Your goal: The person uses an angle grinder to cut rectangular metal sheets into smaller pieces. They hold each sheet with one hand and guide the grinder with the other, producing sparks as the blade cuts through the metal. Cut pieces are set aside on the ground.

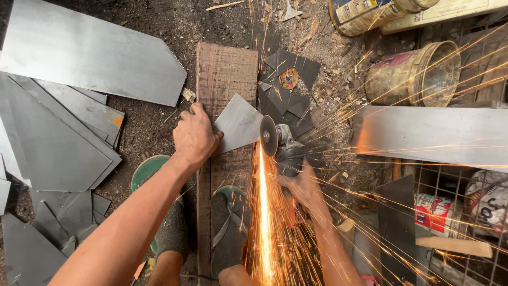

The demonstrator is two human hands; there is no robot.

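One triangular metal piece is pressed flat on one wooden plank by the left hand, fingers spread over its left edge. Just right, one angle grinder is gripped by the right hand, half hidden by sparks. Two buckets lie far right.

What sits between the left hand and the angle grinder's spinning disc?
In the head view, only the small grey sheet-metal piece lies there, on the brown wooden plank: left hand pins it, angle grinder disc meets its right edge.
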